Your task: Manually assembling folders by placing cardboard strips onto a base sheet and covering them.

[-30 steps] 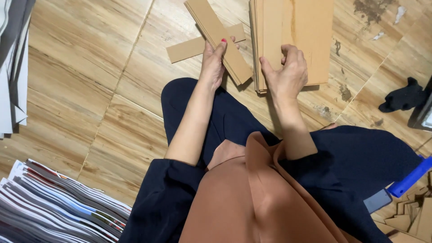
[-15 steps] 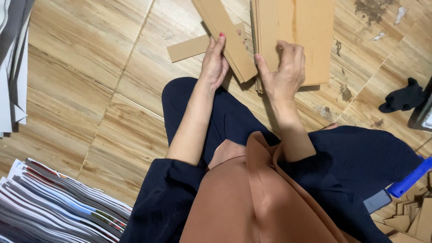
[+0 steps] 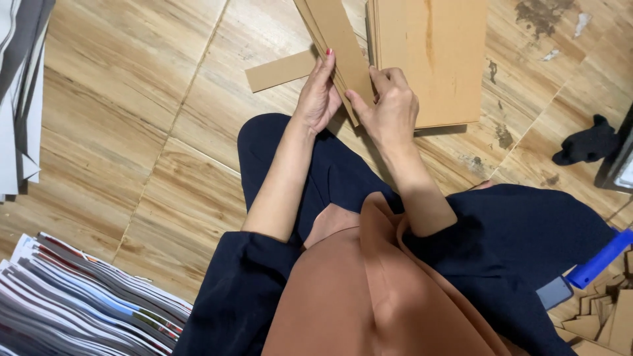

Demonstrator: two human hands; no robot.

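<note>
Both hands hold a thin stack of long brown cardboard strips, lifted and slanting up toward the top edge. My left hand grips the strips from the left side, fingers straight along them. My right hand pinches their lower end from the right. One more cardboard strip lies flat on the wooden floor just left of my left hand. A stack of large brown cardboard sheets lies on the floor behind my right hand.
I sit on the floor in dark trousers with an orange cloth in my lap. Stacks of printed paper lie at bottom left and left edge. A black cloth, a blue tool and cardboard scraps are at right.
The strips have come off the floor into both hands; my right hand moved from the big sheet stack onto the strips' lower end.
</note>
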